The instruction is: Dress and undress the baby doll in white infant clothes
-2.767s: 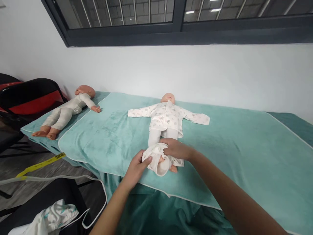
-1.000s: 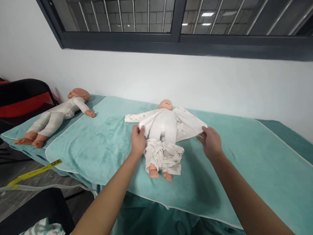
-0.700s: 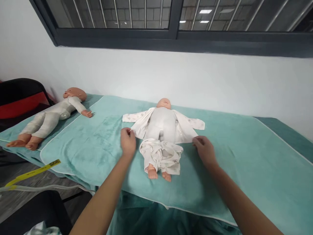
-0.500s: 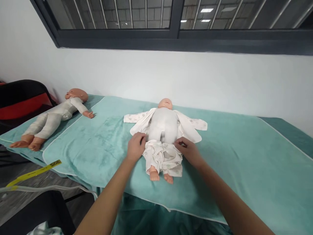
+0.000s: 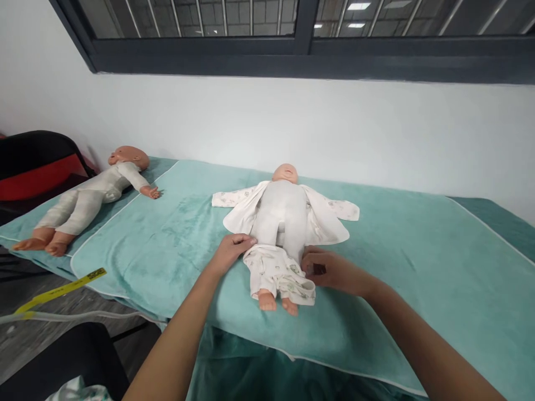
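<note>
A baby doll (image 5: 281,209) lies on its back with its head toward the wall and its feet toward me. Its patterned white jacket (image 5: 328,220) is spread open, with the sleeves out to both sides. White printed pants (image 5: 270,267) are bunched around its lower legs, and both bare feet show below the cuffs. At the waistband's left side, my left hand (image 5: 230,252) pinches the cloth between thumb and fingers. My right hand (image 5: 328,270) is closed at the pants' right side, by the doll's leg; its fingertips are partly hidden against the cloth.
A second doll (image 5: 94,195) in a white bodysuit lies at the left end of the teal towel (image 5: 397,267) covering the table. Yellow tape (image 5: 62,291) and a pale cable (image 5: 83,316) cross at lower left. Black chairs (image 5: 67,356) stand at left; a wall and window frame rise behind.
My right hand has moved down along the doll's leg, and the pants' right side sits lower. The waistband's left side stays near my left hand. The view has shifted slightly.
</note>
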{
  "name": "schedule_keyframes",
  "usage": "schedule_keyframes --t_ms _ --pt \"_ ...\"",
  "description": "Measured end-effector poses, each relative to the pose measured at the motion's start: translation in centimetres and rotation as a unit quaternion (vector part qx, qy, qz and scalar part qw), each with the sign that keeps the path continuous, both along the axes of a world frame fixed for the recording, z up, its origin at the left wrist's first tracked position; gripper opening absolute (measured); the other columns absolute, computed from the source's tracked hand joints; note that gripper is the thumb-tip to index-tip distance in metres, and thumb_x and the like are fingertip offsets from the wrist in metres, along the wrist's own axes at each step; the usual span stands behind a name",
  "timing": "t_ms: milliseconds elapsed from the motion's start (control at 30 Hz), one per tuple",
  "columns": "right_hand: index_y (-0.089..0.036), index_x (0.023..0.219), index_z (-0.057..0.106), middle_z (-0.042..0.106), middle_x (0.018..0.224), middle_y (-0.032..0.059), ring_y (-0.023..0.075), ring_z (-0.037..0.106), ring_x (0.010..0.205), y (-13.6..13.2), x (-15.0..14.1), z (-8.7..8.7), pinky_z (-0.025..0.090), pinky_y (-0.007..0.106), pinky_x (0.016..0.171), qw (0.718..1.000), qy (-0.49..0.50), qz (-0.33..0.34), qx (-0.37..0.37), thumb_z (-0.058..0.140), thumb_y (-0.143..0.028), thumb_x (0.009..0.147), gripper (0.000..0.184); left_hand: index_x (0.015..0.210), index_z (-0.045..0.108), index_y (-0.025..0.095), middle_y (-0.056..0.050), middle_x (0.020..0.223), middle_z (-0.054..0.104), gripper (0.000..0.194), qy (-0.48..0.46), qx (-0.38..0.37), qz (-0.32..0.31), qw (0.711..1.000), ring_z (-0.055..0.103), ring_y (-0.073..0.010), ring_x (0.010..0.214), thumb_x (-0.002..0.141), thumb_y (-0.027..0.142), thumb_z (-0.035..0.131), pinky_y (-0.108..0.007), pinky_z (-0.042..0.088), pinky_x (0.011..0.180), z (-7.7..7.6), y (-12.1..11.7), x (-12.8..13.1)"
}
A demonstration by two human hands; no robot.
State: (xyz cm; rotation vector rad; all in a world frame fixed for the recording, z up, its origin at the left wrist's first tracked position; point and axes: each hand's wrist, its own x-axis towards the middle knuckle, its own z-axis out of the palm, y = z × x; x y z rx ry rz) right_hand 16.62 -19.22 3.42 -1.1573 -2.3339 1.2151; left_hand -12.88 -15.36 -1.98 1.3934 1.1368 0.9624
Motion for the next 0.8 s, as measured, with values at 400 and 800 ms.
schedule_keyframes --t_ms 400,800 --pt "-0.023 0.081 0.047 0.051 0.066 -0.0051 0.0122 0.045 0.059 1.2 -1.2 0.4 0.033 0.026 0.057 0.971 -0.056 -0.18 0.147 0.052 -0.027 0.086 0.009 0.057 0.054 0.015 0.0 0.071 0.052 0.039 -0.001 0.069 -0.025 0.997 0.047 -0.0124 0.071 0.077 0.044 0.068 -0.025 0.035 0.067 0.4 0.0 0.1" --pt "-0.022 0.079 0.051 0.056 0.08 -0.0003 0.015 0.05 0.069 -0.1 -1.5 0.5 0.037 0.028 0.061 0.984 -0.113 -0.053 0.125 0.053 -0.032 0.088 0.014 0.08 0.072 0.014 -0.002 0.075 0.063 0.026 0.01 -0.032 -0.135 0.99 0.051 -0.0139 0.071 0.071 0.039 0.073 -0.024 0.038 0.066 1.6 -0.6 -0.8"
